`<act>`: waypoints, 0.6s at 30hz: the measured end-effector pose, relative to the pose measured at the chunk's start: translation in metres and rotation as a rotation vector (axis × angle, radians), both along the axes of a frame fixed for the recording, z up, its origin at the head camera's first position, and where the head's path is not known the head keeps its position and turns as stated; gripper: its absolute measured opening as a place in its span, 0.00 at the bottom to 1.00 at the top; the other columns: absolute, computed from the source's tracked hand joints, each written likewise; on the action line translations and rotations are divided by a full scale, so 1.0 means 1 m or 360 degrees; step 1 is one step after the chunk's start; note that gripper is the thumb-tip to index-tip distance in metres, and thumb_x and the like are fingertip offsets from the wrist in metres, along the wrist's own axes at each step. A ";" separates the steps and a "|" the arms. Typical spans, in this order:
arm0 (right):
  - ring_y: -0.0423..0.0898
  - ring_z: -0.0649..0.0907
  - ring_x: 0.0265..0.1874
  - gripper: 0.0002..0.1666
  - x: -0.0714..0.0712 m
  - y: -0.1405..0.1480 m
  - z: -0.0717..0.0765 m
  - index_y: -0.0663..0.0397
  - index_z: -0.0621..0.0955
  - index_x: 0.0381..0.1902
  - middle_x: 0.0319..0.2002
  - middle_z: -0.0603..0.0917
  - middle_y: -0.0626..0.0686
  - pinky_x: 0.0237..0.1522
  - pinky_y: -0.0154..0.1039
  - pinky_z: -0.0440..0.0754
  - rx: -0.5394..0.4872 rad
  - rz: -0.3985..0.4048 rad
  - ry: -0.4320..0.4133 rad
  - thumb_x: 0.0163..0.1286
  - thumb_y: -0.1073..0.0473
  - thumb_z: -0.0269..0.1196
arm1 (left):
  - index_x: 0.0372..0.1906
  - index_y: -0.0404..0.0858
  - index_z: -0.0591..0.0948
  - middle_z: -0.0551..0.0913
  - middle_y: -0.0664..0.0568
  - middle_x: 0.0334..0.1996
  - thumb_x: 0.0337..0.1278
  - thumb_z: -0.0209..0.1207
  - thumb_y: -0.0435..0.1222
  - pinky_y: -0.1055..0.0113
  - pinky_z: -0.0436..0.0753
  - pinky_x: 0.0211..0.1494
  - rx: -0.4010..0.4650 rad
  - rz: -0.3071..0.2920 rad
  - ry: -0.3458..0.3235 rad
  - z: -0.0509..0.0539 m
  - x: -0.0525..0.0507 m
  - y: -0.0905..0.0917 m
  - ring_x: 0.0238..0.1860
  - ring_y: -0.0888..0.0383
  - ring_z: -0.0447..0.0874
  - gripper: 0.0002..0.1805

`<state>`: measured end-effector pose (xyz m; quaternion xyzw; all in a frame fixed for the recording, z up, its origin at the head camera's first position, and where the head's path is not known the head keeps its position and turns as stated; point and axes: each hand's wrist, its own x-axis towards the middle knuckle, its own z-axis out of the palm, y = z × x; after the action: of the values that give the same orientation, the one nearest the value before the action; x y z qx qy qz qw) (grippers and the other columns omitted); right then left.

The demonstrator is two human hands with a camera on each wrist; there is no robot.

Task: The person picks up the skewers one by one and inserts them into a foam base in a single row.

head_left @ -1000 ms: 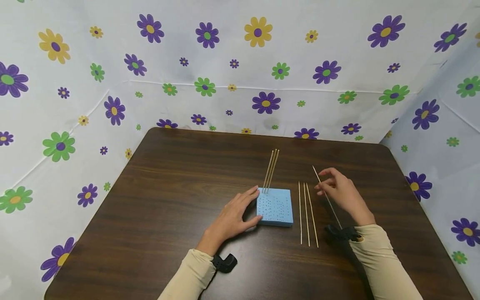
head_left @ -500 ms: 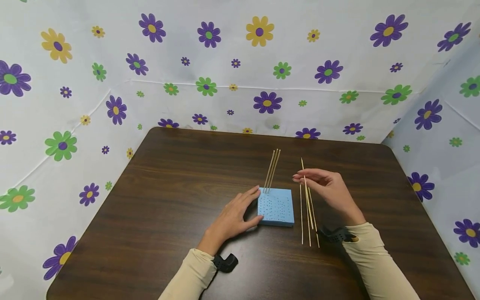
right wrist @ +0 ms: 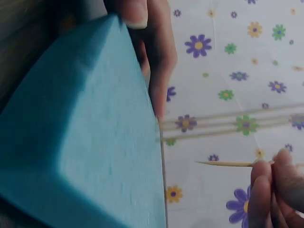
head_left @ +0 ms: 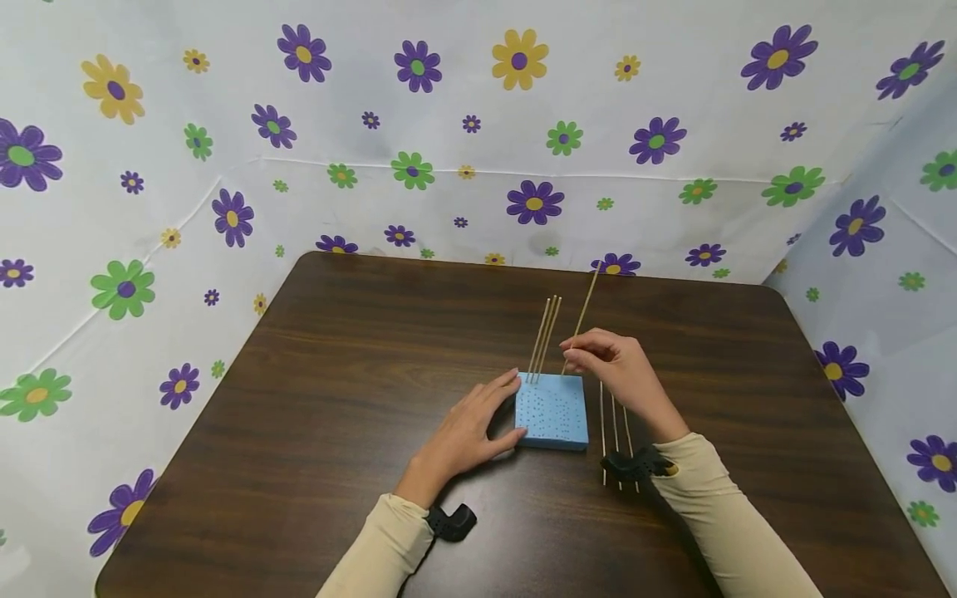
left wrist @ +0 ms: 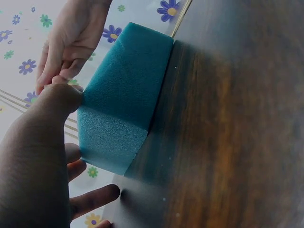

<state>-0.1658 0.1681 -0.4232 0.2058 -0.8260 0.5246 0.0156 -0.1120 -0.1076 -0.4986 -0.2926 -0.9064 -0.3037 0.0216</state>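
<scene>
A light blue foam block (head_left: 553, 411), dotted with small holes, sits on the table. My left hand (head_left: 463, 436) holds its left side, with the thumb at the near corner and the index finger at the far one. Three wooden skewers (head_left: 543, 336) stand in the block's far left part, leaning slightly. My right hand (head_left: 616, 370) pinches another wooden skewer (head_left: 586, 303), tilted, over the far right corner. In the right wrist view this skewer's pointed tip (right wrist: 209, 163) is apart from the block. Three more skewers (head_left: 602, 432) lie right of the block, partly hidden by my right arm.
The dark brown wooden table (head_left: 336, 357) has rounded far corners. A white cloth (head_left: 449, 83) with printed flowers hangs behind it and along the sides. Each wrist wears a black camera strap (head_left: 451, 523).
My right hand has moved left from beyond the lying skewers to the block, turning its skewer so the pointed end faces down. My left hand and the block have stayed put.
</scene>
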 end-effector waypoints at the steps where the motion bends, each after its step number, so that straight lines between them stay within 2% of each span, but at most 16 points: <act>1: 0.47 0.92 0.36 0.10 0.000 -0.003 0.000 0.59 0.89 0.48 0.40 0.90 0.57 0.41 0.44 0.91 -0.0007 -0.0007 -0.0008 0.75 0.61 0.66 | 0.82 0.48 0.63 0.60 0.55 0.83 0.70 0.60 0.56 0.45 0.74 0.74 0.0001 -0.0004 0.0015 0.000 0.000 0.000 0.74 0.48 0.72 0.41; 5: 0.44 0.93 0.36 0.09 -0.001 -0.013 -0.001 0.62 0.88 0.46 0.40 0.92 0.60 0.40 0.45 0.91 0.0018 -0.0032 0.0008 0.74 0.62 0.66 | 0.81 0.47 0.64 0.62 0.54 0.82 0.70 0.61 0.55 0.46 0.79 0.68 0.0018 -0.0017 0.0052 -0.001 -0.001 0.000 0.70 0.50 0.74 0.41; 12: 0.49 0.93 0.37 0.07 0.000 -0.022 -0.005 0.60 0.89 0.45 0.40 0.92 0.57 0.39 0.36 0.90 0.0157 -0.0045 0.0082 0.73 0.65 0.66 | 0.82 0.47 0.64 0.62 0.54 0.82 0.70 0.61 0.56 0.43 0.77 0.72 0.0005 -0.0022 0.0046 0.000 -0.001 0.000 0.72 0.48 0.73 0.41; 18: 0.49 0.93 0.37 0.07 0.000 -0.024 -0.005 0.60 0.89 0.44 0.39 0.92 0.56 0.39 0.37 0.91 0.0198 -0.0037 0.0130 0.72 0.65 0.67 | 0.82 0.47 0.62 0.60 0.56 0.83 0.71 0.60 0.57 0.45 0.79 0.69 -0.0005 -0.0021 0.0012 0.000 -0.001 0.000 0.72 0.50 0.73 0.42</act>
<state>-0.1657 0.1440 -0.4282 0.2179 -0.8580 0.4633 0.0425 -0.1128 -0.1076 -0.4988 -0.2998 -0.9049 -0.3012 0.0227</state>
